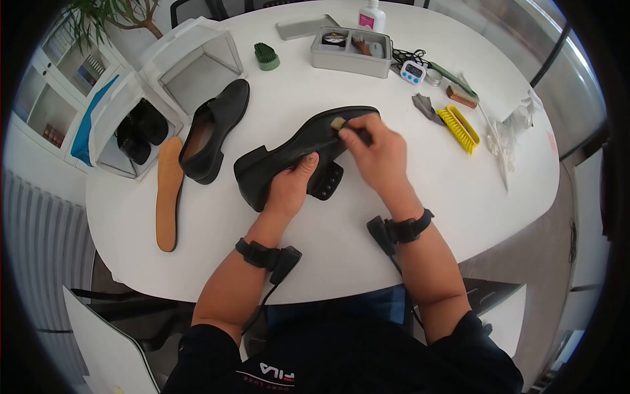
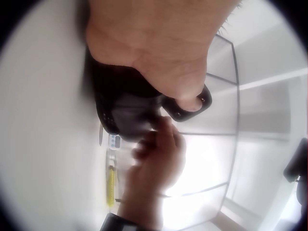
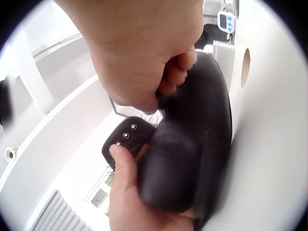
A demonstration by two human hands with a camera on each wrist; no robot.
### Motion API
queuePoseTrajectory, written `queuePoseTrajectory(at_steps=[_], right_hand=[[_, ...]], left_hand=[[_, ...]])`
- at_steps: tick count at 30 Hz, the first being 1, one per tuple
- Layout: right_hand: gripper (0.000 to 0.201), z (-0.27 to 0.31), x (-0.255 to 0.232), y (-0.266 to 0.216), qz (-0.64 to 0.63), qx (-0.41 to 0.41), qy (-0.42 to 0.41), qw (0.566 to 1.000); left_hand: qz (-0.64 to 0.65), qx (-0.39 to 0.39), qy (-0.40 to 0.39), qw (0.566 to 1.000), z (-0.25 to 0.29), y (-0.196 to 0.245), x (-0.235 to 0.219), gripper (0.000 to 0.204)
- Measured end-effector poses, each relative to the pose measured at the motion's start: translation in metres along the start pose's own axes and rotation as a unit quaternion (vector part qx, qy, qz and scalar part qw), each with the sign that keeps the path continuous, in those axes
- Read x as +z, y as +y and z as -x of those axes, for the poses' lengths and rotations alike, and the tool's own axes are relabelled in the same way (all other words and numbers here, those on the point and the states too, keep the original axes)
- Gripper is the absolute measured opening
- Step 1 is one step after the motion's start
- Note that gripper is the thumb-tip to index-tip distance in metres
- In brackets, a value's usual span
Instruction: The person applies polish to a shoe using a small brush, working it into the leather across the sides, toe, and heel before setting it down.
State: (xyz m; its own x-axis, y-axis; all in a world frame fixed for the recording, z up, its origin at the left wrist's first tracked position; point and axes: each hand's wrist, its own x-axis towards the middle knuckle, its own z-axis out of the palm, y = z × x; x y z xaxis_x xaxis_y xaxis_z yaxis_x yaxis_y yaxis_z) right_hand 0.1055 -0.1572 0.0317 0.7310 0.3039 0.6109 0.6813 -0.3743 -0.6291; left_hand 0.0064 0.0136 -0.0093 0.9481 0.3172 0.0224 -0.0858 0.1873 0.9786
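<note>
My left hand [image 1: 290,188] grips a black leather shoe [image 1: 308,131] near its opening, thumb on the near side. The shoe lies tilted on its side, toe to the far right, and a flap with metal eyelets [image 3: 126,135] sticks out. My right hand [image 1: 380,153] pinches a small tan-tipped tool [image 1: 338,123] against the upper near the toe; fingers cover most of it, and I cannot tell its kind. Beside it on the left stand the other black shoe [image 1: 216,131] and a tan insole [image 1: 169,197].
A metal tin [image 1: 351,65] with polish and a brush is at the back, near a green brush [image 1: 266,56]. A timer [image 1: 413,72], grey cloth [image 1: 428,108] and yellow brush [image 1: 459,128] lie right. White open boxes [image 1: 134,125] stand left, sunglasses-like black items inside one.
</note>
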Motion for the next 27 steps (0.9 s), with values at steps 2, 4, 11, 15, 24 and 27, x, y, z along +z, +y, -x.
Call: queuePoseTrajectory(at_steps=[2,4,11,15,24,27], right_hand=[[0.023,-0.008,-0.009,0.006,-0.03,0.121,0.048,0.991],[0.025,-0.012,-0.013,0.023,-0.012,0.164,0.096,0.982],[0.03,-0.013,-0.009,0.046,-0.2,0.295,0.121,0.926],[0.025,-0.012,-0.008,0.04,-0.283,0.397,0.081,0.869],[0.019,0.005,0.023,0.019,-0.373,0.374,-0.073,0.846],[0.018,0.015,0.032,0.0,-0.388,0.303,-0.163,0.855]], left_hand=[[-0.01,0.006,0.004,1.0,0.002,0.003,0.002,0.053],[-0.007,0.014,0.02,1.0,0.003,0.007,0.005,0.057],[0.057,-0.032,0.054,0.996,-0.008,0.003,-0.004,0.071],[0.09,-0.055,0.09,0.99,-0.013,0.015,-0.004,0.072],[0.183,-0.156,0.151,0.959,-0.038,0.089,0.005,0.05],[0.171,-0.195,0.11,0.96,-0.067,0.083,-0.005,0.052]])
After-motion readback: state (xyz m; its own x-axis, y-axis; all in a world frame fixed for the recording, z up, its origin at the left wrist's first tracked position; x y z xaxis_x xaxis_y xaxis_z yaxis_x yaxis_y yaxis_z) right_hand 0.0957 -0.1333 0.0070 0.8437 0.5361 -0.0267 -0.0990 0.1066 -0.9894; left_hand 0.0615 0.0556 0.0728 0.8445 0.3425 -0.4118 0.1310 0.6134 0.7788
